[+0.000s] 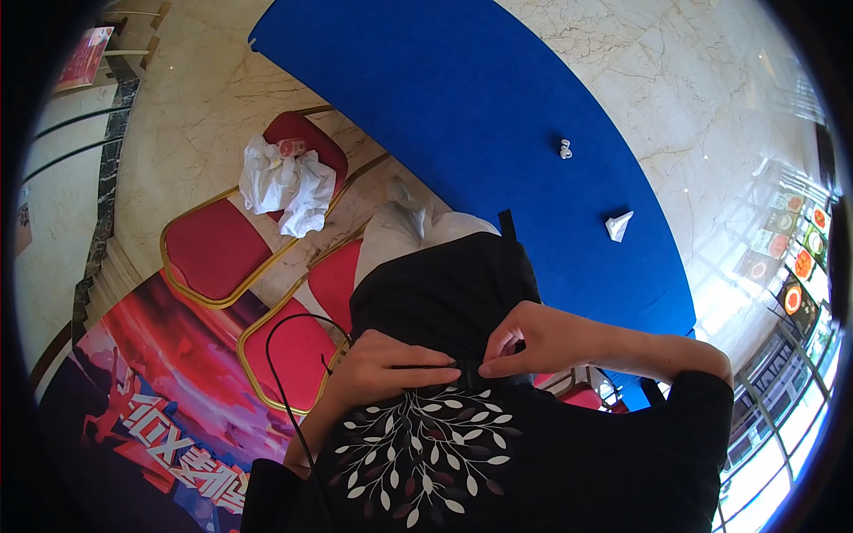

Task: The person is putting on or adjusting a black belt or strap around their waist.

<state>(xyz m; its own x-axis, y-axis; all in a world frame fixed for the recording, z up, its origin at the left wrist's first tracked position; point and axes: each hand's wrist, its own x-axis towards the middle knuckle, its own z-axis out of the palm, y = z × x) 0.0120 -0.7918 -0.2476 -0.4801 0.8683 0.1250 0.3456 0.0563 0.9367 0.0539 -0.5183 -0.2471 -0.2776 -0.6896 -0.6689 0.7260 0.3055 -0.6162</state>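
A black cloth bag [426, 286] lies against my front, below the blue-covered table's near edge. My left hand [390, 366] is at the bag's near end, its fingers pinching a thin black strap or edge. Opposite it, my right hand [526, 340] has thumb and fingers at a dark strap or buckle [470, 373]; whether it grips this is unclear. A black cable [283, 386] loops past my left wrist. Whitish translucent plastic [426, 223] shows beyond the bag.
The blue table [433, 100] bears a small white object [566, 148] and a folded white paper [619, 226]. Red chairs with gold frames [216, 250] stand at the left, one holding crumpled white plastic [286, 183]. A colourful printed banner [180, 413] is at lower left.
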